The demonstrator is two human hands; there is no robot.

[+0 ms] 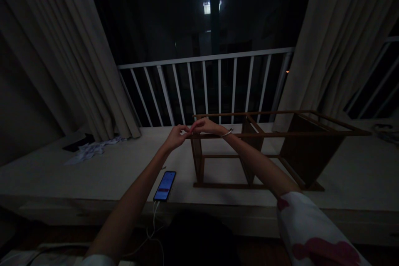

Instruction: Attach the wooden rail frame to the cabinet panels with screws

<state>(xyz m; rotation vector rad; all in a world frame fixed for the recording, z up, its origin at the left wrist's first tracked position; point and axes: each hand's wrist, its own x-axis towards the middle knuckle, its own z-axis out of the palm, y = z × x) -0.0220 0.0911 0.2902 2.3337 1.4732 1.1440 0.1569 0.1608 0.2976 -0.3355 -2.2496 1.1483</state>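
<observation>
A brown wooden frame point(274, 134) of thin bars, with a solid dark panel at its right end, stands on a pale ledge point(93, 174). Both my hands meet at its top left corner. My left hand point(176, 136) pinches something small at that corner with its fingertips; the room is too dark to tell what. My right hand point(206, 126), with a bracelet at the wrist, rests on the top bar and touches the left hand's fingertips.
A lit phone point(165, 185) lies near the ledge's front edge with a white cable hanging down. Crumpled paper point(90, 149) lies at the left. Curtains point(62, 50) hang on both sides. A white railing point(205, 87) stands behind against the dark outside.
</observation>
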